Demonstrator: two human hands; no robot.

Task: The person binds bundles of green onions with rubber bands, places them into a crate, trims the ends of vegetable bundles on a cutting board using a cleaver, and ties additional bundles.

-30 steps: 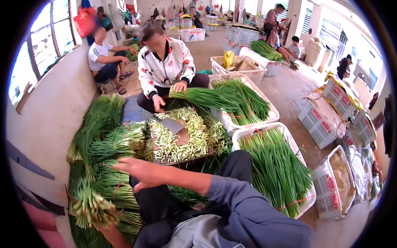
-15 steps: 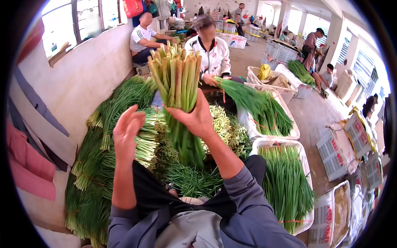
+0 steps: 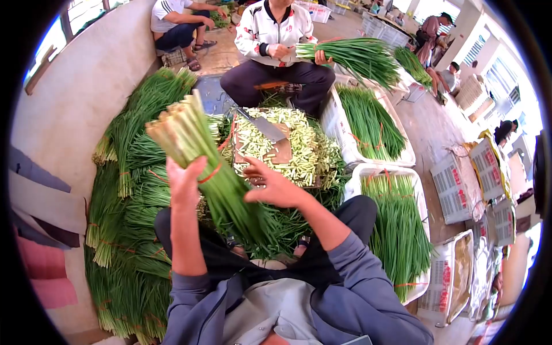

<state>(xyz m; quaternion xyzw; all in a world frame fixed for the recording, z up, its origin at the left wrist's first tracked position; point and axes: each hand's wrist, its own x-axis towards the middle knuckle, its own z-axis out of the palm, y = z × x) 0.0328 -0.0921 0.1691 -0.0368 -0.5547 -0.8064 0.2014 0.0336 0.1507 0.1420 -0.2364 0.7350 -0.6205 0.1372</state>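
Observation:
A thick bundle of garlic chives (image 3: 190, 135), pale stem ends up and to the left, is gripped in my left hand (image 3: 185, 183). A red band (image 3: 210, 173) circles it just beside my thumb. Its green leaves hang down toward my lap. My right hand (image 3: 276, 187) is apart from the bundle on its right, fingers spread and a little bent, holding nothing that I can see. Beyond it lies a board (image 3: 282, 153) covered with cut stem ends (image 3: 302, 129), and on these rests a cleaver (image 3: 267, 127).
Banded chive bundles (image 3: 144, 149) are piled on my left by the wall. White crates (image 3: 424, 230) of chives stand on my right. Opposite sits a co-worker (image 3: 276, 34) holding another chive bundle (image 3: 356, 57). Loose leaves (image 3: 287, 227) lie between my feet.
The bundle has passed from my right hand to my left and moved left and down, now tilted. My right hand has let go. The view has dipped; the co-worker's bundle is raised.

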